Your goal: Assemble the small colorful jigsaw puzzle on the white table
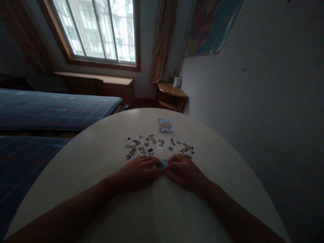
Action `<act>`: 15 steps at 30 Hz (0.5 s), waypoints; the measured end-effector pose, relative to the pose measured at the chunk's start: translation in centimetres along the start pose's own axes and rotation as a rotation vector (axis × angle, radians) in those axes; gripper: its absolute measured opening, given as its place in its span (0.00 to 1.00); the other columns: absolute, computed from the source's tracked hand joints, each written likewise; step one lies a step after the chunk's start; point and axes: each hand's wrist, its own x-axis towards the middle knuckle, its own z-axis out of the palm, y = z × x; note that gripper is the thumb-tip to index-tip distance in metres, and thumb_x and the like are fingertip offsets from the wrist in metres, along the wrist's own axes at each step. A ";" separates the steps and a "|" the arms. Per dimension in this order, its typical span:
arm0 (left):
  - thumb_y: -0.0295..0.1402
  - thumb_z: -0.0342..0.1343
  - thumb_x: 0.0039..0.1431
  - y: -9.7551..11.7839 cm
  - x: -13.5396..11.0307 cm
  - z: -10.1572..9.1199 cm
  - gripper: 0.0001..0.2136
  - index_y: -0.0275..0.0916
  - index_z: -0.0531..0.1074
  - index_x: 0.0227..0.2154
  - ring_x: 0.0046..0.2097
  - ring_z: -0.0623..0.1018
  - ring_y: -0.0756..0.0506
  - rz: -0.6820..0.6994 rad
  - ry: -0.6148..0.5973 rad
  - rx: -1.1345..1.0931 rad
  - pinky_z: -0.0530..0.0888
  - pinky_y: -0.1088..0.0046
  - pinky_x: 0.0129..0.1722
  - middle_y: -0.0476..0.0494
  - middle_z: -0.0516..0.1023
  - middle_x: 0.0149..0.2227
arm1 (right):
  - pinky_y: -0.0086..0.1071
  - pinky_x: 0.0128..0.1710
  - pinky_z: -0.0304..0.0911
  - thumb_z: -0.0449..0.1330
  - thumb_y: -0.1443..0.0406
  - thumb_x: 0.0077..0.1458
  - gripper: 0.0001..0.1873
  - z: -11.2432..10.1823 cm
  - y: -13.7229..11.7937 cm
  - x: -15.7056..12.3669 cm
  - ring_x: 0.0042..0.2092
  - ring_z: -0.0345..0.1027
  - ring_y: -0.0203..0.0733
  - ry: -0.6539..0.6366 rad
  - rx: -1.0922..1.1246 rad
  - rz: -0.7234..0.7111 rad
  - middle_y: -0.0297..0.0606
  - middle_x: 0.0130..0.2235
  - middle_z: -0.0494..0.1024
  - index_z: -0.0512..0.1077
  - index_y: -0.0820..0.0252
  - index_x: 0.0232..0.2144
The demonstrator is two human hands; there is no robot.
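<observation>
Both my hands rest on a round white table [101, 168], fingertips meeting over a small joined patch of blue jigsaw pieces [162, 163]. My left hand [140, 172] lies knuckles up, its fingers curled and pressed onto the patch's left edge. My right hand [183, 170] presses the patch's right edge in the same way. Just beyond the fingers, several loose puzzle pieces [152, 145] lie scattered in a band across the table. Farther back lies a small colourful picture card [164, 125].
A bed with a blue checked cover [50, 108] stands to the left of the table. A wooden corner shelf [172, 96] and a low cabinet [111, 86] sit under the window [101, 30]. A grey wall [265, 101] runs close along the right.
</observation>
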 end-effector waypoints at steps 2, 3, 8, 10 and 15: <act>0.29 0.54 0.65 0.0 0.0 0.0 0.13 0.44 0.71 0.51 0.52 0.76 0.40 -0.001 0.010 -0.005 0.75 0.58 0.52 0.42 0.74 0.54 | 0.38 0.47 0.60 0.62 0.66 0.57 0.04 0.1 0.1 0.2 0.42 0.72 0.41 0.015 -0.015 0.010 0.37 0.40 0.79 0.78 0.55 0.36; 0.29 0.54 0.65 0.0 -0.1 0.0 0.12 0.44 0.71 0.50 0.53 0.76 0.40 -0.001 0.014 -0.008 0.75 0.58 0.52 0.42 0.74 0.54 | 0.38 0.47 0.60 0.62 0.66 0.58 0.04 0.2 0.1 0.3 0.42 0.72 0.41 0.025 -0.024 0.019 0.37 0.39 0.79 0.78 0.55 0.35; 0.30 0.54 0.66 0.0 -0.1 -0.1 0.10 0.43 0.72 0.48 0.53 0.76 0.41 0.004 0.018 -0.024 0.74 0.59 0.52 0.42 0.74 0.54 | 0.39 0.47 0.61 0.61 0.66 0.60 0.05 0.4 0.6 0.8 0.43 0.72 0.42 0.090 -0.032 0.104 0.38 0.39 0.79 0.77 0.56 0.37; 0.29 0.54 0.65 0.0 -0.1 0.0 0.10 0.44 0.72 0.49 0.53 0.76 0.41 0.001 0.007 -0.023 0.74 0.60 0.53 0.42 0.74 0.54 | 0.41 0.50 0.61 0.61 0.65 0.60 0.06 0.4 0.9 0.9 0.46 0.71 0.44 0.121 -0.036 0.141 0.39 0.41 0.80 0.77 0.56 0.39; 0.29 0.55 0.65 0.0 0.0 0.1 0.12 0.44 0.71 0.49 0.53 0.76 0.41 -0.026 0.021 -0.049 0.73 0.59 0.53 0.43 0.74 0.54 | 0.45 0.58 0.57 0.60 0.60 0.62 0.15 0.7 1.8 1.0 0.55 0.67 0.47 0.153 -0.085 0.199 0.43 0.51 0.77 0.76 0.56 0.49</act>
